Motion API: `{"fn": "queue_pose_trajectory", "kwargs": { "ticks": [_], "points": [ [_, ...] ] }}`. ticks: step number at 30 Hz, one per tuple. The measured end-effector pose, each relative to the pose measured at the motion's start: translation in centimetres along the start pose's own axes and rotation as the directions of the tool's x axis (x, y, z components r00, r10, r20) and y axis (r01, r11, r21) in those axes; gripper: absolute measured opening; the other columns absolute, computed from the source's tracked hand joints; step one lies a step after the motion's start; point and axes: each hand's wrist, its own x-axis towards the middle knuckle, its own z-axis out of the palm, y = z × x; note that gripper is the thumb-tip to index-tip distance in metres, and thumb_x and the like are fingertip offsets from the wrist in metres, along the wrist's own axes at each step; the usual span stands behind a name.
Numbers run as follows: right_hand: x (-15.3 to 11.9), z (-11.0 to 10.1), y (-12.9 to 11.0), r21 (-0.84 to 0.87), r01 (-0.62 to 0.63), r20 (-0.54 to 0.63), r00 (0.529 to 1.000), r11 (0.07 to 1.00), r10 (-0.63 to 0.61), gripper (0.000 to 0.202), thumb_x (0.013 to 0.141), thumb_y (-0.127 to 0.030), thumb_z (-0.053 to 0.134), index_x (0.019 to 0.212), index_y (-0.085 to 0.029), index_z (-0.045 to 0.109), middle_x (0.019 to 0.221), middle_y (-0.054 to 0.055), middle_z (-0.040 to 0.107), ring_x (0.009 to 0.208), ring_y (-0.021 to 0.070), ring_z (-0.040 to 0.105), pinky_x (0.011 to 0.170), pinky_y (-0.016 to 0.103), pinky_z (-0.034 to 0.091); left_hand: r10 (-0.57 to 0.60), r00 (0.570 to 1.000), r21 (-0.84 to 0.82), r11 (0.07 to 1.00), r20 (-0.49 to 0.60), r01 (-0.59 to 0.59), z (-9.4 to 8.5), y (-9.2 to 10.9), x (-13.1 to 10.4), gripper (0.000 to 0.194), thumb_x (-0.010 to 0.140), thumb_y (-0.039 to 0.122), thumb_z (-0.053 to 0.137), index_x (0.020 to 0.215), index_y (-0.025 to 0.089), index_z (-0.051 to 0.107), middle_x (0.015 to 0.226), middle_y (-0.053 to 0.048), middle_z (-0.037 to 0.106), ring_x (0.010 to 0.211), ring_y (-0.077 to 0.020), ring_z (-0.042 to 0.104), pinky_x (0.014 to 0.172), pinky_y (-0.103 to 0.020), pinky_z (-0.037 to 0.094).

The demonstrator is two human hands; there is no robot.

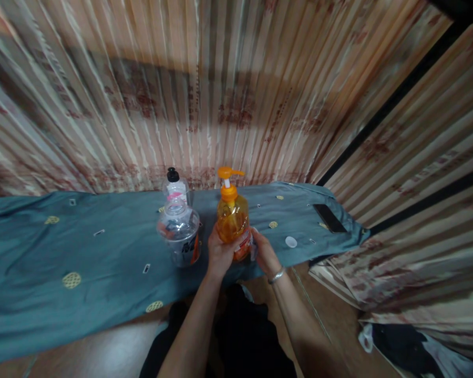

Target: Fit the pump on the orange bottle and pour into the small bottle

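Note:
An orange pump bottle (pixel 232 216) with amber liquid stands upright in front of me, its spout turned to the right. My left hand (pixel 220 252) is wrapped round the lower left side of the bottle, thumb across its front by a red and white label. On the bottle's right side, my right hand (pixel 265 251) is closed, fingers pressed together against a thin whitish piece (pixel 254 245) whose kind I cannot make out. Left of the bottle are a clear plastic bottle (pixel 179 233) with a black and orange print and, behind it, another clear bottle with a black cap (pixel 173 175).
A teal patterned cloth (pixel 114 252) covers the long surface. A dark phone (pixel 329 218) and a small white round cap-like piece (pixel 290 242) lie to the right. Pleated curtains (pixel 142 115) hang behind, and black metal bars (pixel 394 94) slant along the right.

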Motion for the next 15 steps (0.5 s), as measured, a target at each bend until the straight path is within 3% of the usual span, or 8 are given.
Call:
{"fn": "queue_pose_trajectory", "kwargs": {
  "ticks": [4,9,12,15],
  "points": [
    [-1.5,-0.3,1.1,0.209,-0.078,-0.048,0.995,0.975,0.09,0.042,0.075,-0.063,0.088,0.093,-0.026,0.078,0.089,0.001,0.084,0.097,0.0261,0.081,0.09,0.041,0.066,0.013,1.0,-0.009,1.0,0.009,-0.013,0.1,0.2,0.0,0.034,0.098,0.04,0.076,0.123,0.018,0.07,0.121,-0.009,0.074,0.104,-0.0243,0.073,0.091,-0.047,0.064],
    [-4.3,-1.1,2.7,0.276,-0.295,0.087,0.955,0.915,0.282,0.041,0.075,-0.058,0.092,0.096,-0.025,0.077,0.082,0.002,0.083,0.085,0.027,0.082,0.079,0.045,0.069,0.021,0.999,-0.017,1.0,-0.039,-0.022,-0.5,0.2,0.5,0.035,0.096,0.037,0.079,0.124,0.018,0.07,0.12,-0.008,0.074,0.103,-0.0242,0.073,0.093,-0.048,0.064],
    [-5.9,-1.8,2.8,0.174,-0.324,0.098,0.945,0.93,0.311,0.044,0.071,-0.058,0.095,0.091,-0.023,0.077,0.076,0.003,0.081,0.081,0.0271,0.082,0.078,0.042,0.069,0.031,0.998,-0.004,0.999,-0.051,-0.031,-1.1,0.3,0.7,0.036,0.094,0.035,0.081,0.124,0.018,0.07,0.119,-0.008,0.074,0.102,-0.024,0.074,0.095,-0.049,0.063],
    [-6.1,-2.4,1.7,-0.071,-0.172,-0.05,0.984,0.982,0.169,0.045,0.074,-0.062,0.092,0.093,-0.023,0.079,0.085,0.004,0.083,0.086,0.0275,0.081,0.081,0.04,0.067,0.035,0.998,0.012,0.999,-0.048,-0.034,-1.4,0.4,1.0,0.037,0.097,0.038,0.078,0.127,0.019,0.07,0.124,-0.01,0.073,0.107,-0.0254,0.073,0.096,-0.05,0.063]
  ]
}}
